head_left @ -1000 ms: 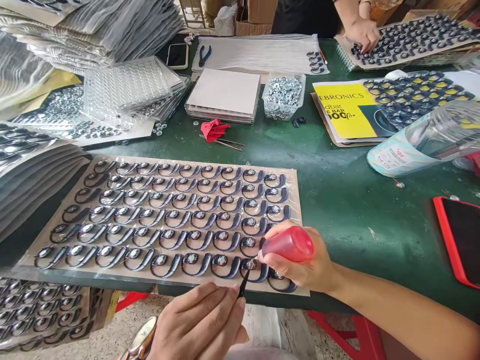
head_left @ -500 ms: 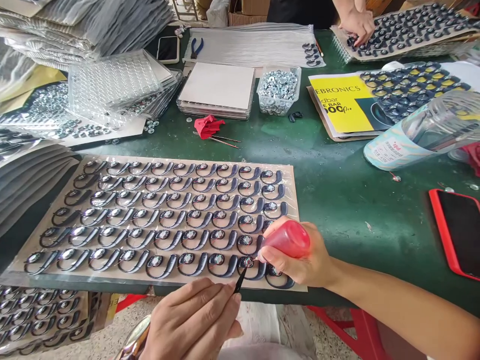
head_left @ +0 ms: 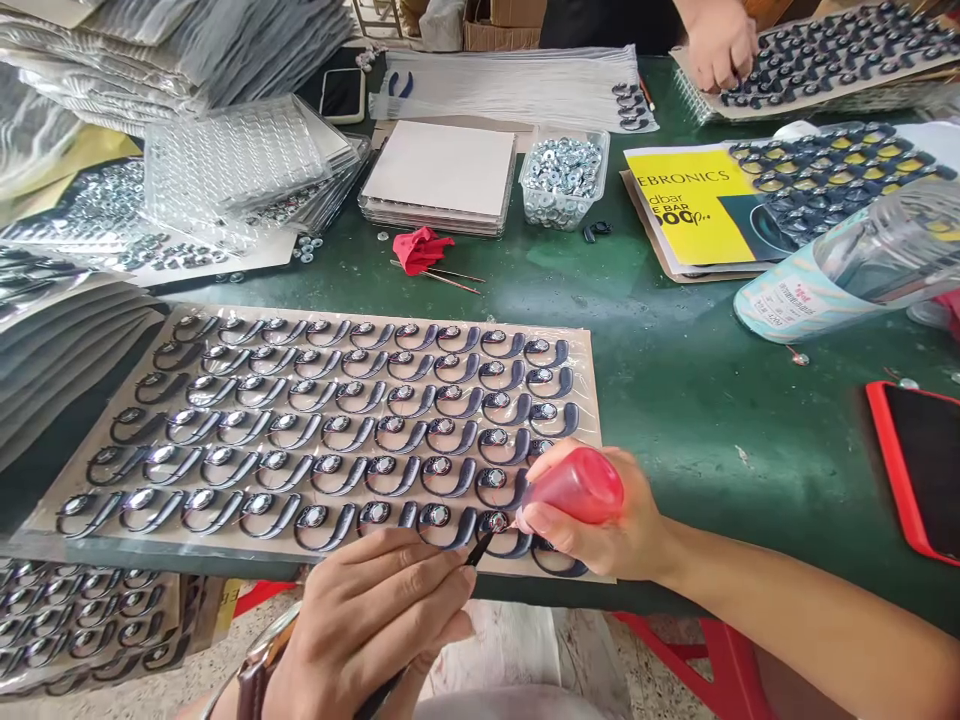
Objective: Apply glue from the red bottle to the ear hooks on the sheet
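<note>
My left hand (head_left: 379, 615) is closed around slim black tweezers (head_left: 480, 550), whose tips reach a hook-shaped black earphone shell (head_left: 514, 545) in the nearest row. In that shell sits a round silver disc (head_left: 494, 522) with thin red wires. My right hand (head_left: 607, 540) grips a red squeeze bottle (head_left: 579, 487), tilted so its nozzle meets the same disc from the right. Fingers hide part of the neighbouring shells. Rows of similar shells lie on a brown board (head_left: 592, 400) with clear plastic film on the green table.
Behind the board are a red cloth (head_left: 421, 250), a plastic tub of metal discs (head_left: 562, 180) and stacked card sheets (head_left: 439, 170). On the right lie a plastic bottle (head_left: 810, 280) and a red-edged phone (head_left: 915, 470). Another person's hand (head_left: 720, 48) touches a shell board at the back.
The view has shifted slightly. My left hand sits a little lower and further left, showing the tweezers' rear end. The red bottle stays at the same disc.
</note>
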The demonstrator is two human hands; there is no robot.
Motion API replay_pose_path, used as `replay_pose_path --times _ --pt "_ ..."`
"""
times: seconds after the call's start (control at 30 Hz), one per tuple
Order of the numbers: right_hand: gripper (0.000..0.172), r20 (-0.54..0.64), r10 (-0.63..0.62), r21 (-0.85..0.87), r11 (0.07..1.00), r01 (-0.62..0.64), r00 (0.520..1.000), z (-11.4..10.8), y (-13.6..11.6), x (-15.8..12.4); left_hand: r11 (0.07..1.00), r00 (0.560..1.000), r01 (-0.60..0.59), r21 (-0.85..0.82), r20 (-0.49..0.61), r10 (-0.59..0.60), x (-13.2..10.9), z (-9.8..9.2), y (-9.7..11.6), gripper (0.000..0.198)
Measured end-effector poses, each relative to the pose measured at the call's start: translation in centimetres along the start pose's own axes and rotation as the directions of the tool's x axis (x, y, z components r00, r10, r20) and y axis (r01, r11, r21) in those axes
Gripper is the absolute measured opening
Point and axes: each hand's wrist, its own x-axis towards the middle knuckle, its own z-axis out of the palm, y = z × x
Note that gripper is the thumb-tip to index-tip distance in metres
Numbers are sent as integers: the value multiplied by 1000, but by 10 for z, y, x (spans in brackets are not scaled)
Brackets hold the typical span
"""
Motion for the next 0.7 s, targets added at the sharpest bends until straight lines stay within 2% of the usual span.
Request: replay_pose_path --times 0.1,0.2,0.27,0.33,0.4,0.5,0.57,0.7 --pt "17 9 -71 -18 997 71 997 2 2 -1 997 998 53 -63 -18 -55 4 -2 -3 21" --pt "27 28 -157 -70 985 159 987 3 1 -3 984 992 119 -133 -35 -125 5 -2 -7 21" --pt "31 40 -172 -106 979 175 984 2 -1 -4 974 985 162 -160 -39 -170 4 -1 -9 22" --pt "31 38 -103 -48 993 105 994 -1 -5 -3 968 979 190 -163 -45 -200 2 0 -10 22" --pt "28 38 30 96 995 -33 999 -6 -9 2 971 979 188 -148 -56 -198 1 0 -10 21" --pt "24 65 166 228 958 -177 984 -12 -10 16 991 989 108 -73 -95 -115 3 -3 -8 20" --pt "23 44 159 212 963 -165 986 -13 -7 25 1000 995 19 14 -101 -17 5 -6 -8 21" --pt "20 -44 74 169 983 -65 996 -5 2 33 976 990 -135 169 -7 138 8 -6 -12 20"
